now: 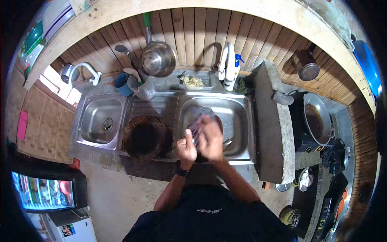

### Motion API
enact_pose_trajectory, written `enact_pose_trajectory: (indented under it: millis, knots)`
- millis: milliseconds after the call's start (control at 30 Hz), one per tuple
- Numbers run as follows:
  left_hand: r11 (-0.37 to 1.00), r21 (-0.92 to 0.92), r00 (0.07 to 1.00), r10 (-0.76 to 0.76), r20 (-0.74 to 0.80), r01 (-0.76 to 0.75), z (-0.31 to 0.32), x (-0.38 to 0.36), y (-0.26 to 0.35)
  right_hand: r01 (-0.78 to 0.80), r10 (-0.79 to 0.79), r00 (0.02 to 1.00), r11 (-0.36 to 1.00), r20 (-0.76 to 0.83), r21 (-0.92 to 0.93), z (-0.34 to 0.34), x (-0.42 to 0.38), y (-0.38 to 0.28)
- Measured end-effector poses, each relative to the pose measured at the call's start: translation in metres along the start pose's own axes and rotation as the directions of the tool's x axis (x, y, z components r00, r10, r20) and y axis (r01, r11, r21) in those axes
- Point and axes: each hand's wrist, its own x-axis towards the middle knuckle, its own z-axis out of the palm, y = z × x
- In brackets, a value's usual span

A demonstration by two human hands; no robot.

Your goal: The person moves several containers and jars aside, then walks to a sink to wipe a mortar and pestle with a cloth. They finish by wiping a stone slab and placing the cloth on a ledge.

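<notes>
Over the right sink basin (pixel 238 125), my left hand (pixel 186 150) is closed with its thumb up, around something I cannot make out. Close beside it, my right hand (pixel 211 139) is smeared by motion and presses on a dark striped cloth (pixel 197 117). The cloth lies between the hands and reaches past the fingers. Under my hands is a brown round vessel (pixel 219 122), mostly hidden. A dark, blackened round pan (pixel 144 137) rests on the drainboard (pixel 159 105) to the left.
A white faucet (pixel 228 66) and a blue-topped bottle (pixel 238 63) stand behind the basin. Left are another sink (pixel 100 119), a blue cup (pixel 122 84) and a hanging steel pan (pixel 158 59). Right are a concrete divider (pixel 274 129) and a wok (pixel 318 119) on a stove.
</notes>
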Motion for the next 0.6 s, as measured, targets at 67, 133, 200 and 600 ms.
enact_pose_trajectory:
  millis: [67,133,200,600]
  knots:
    - [1.0,-0.009,0.999,-0.008,0.039,0.008,0.001,-0.006,0.014,-0.413,0.413,0.911,0.911,0.008,0.016,-0.004,0.024,0.022]
    - [0.998,0.049,0.999,0.048,0.012,-0.048,0.002,-0.003,0.004,-0.407,0.405,0.913,0.913,0.042,0.033,-0.001,0.029,0.019]
    - [0.997,-0.008,0.997,0.075,0.009,-0.075,0.004,0.006,0.006,-0.028,0.029,1.0,0.997,0.011,-0.071,0.004,0.018,-0.007]
    - [0.993,-0.114,0.999,-0.035,-0.022,0.032,-0.002,0.009,0.003,0.107,-0.088,0.983,0.987,0.164,-0.116,0.006,0.013,-0.017]
